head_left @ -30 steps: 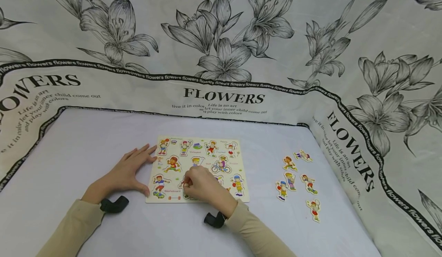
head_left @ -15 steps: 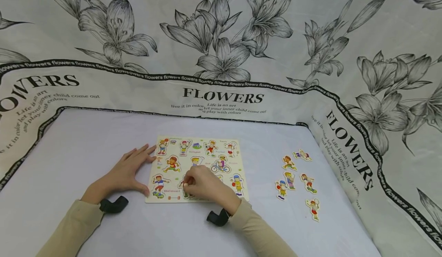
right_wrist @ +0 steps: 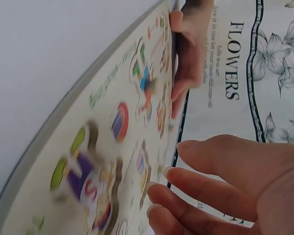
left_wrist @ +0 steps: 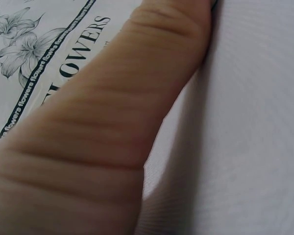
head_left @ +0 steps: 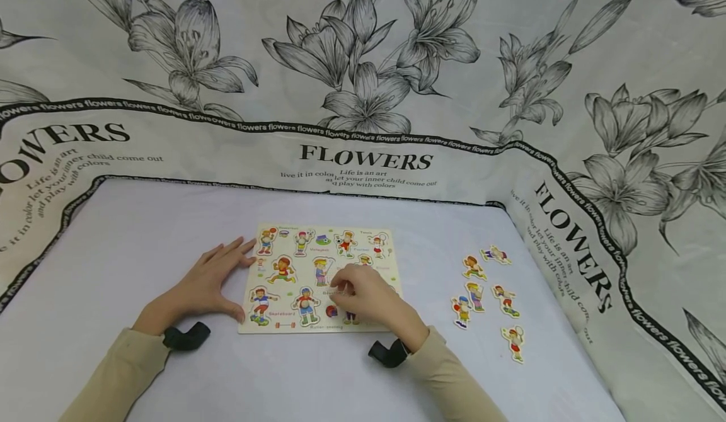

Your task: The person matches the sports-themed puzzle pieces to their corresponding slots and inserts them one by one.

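A cream puzzle board (head_left: 295, 328) with cut-out children playing sports lies on the white table. My left hand (head_left: 200, 286) is spread at its left edge, thumb and fingertips touching the border. Above the board's right half hovers my right hand (head_left: 363, 291), fingers bent loosely; the right wrist view shows nothing between its thumb and fingers. It covers part of the cyclist piece (head_left: 365, 260) and of a purple-trousered figure (right_wrist: 85, 178) in the bottom row. Left of it, a roller-skater piece (head_left: 307, 305) in a blue helmet sits in the bottom row.
Several loose figure pieces lie right of the board, among them a tennis player (head_left: 515, 344), a skateboarder (head_left: 505, 300) and a runner (head_left: 473, 268). Behind the table hangs a flower-printed cloth (head_left: 363, 157). A black wrist mount (head_left: 187, 336) sits under the left wrist.
My right hand has moved right, off the roller-skater piece, which is now uncovered in the bottom row. The golfer shows fully too. My left hand stays at the board's edge.
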The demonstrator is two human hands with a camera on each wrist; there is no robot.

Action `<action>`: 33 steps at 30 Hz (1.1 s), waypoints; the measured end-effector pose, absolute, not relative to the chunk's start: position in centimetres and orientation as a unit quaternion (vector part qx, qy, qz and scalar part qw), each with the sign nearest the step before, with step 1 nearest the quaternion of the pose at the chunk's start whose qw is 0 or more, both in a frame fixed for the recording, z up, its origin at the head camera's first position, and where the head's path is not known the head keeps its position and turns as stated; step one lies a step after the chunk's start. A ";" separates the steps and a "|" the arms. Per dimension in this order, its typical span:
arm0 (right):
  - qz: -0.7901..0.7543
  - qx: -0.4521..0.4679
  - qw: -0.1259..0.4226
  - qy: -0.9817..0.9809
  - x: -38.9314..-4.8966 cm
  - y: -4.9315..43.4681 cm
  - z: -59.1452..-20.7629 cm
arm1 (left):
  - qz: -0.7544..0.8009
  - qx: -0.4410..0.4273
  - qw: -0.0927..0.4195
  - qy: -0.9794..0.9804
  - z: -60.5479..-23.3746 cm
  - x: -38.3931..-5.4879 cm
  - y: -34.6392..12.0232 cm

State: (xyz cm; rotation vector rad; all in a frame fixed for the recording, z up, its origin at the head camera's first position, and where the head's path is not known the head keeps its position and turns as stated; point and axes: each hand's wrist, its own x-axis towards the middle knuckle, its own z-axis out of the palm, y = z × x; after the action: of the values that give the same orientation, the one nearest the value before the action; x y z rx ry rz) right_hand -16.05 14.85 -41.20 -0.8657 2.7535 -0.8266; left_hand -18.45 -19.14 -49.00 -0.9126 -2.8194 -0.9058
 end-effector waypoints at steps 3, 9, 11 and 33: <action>-0.270 -0.280 0.051 0.920 -16.2 16.2 -41.3 | -0.294 -0.294 0.021 -0.909 -49.0 -18.4 -19.1; -0.272 -0.260 0.028 0.926 -16.2 18.6 -41.2 | -0.296 -0.294 0.022 -0.909 -48.9 -18.4 -19.1; -0.270 -0.252 0.025 0.929 -16.1 19.5 -41.0 | -0.294 -0.294 0.020 -0.909 -48.9 -18.5 -19.1; -0.229 -0.137 -0.046 0.963 -14.7 30.2 -39.6 | -0.288 -0.290 0.014 -0.912 -49.2 -18.6 -19.2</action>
State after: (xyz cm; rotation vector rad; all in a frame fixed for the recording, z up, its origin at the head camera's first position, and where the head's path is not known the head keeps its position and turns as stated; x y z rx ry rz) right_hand -14.72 30.19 -39.64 -0.4443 3.1148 -0.7423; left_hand -18.59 -19.19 -49.21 -0.9027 -2.8408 -0.8980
